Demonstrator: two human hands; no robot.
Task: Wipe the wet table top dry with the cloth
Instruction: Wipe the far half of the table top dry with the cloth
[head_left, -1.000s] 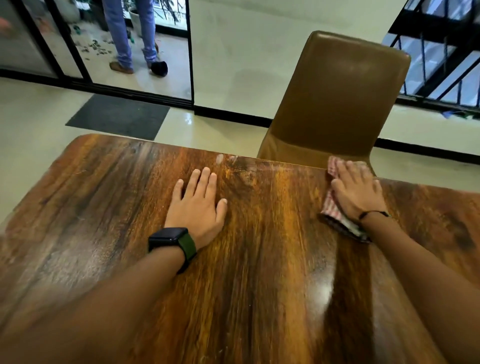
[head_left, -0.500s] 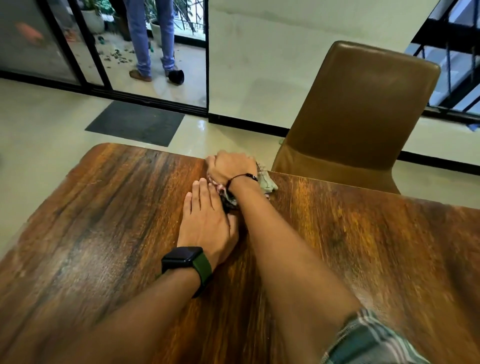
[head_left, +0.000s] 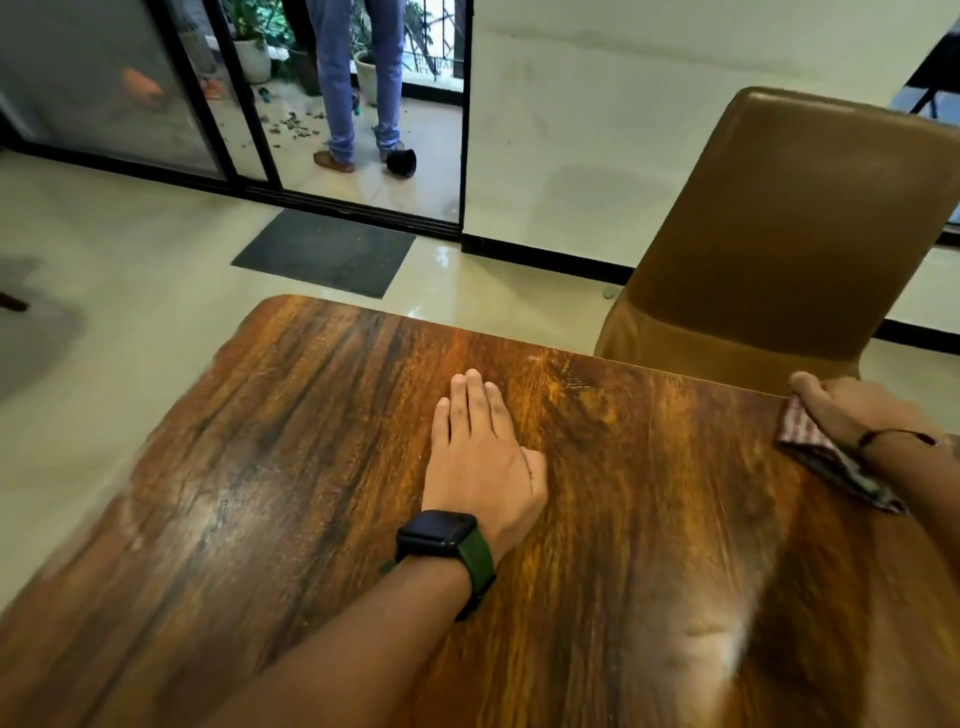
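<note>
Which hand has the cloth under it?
The right hand, at the table's far right edge by the chair, presses the checked cloth. The left hand, wearing the watch, lies flat on bare wood.

Daylight from doorway (head_left: 363, 104); glare on table top (head_left: 717, 649); edges blurred.

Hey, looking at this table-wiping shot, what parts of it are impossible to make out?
All in the head view:
- Cloth: partly covered by the right hand, and motion-blurred.
- Right hand's fingers: blurred, so their grip is unclear.
- Table top: near and right sides cut off by the frame; wet patches cannot be told from glare.
- Person in the doorway: cut off above the legs by the top edge.
</note>
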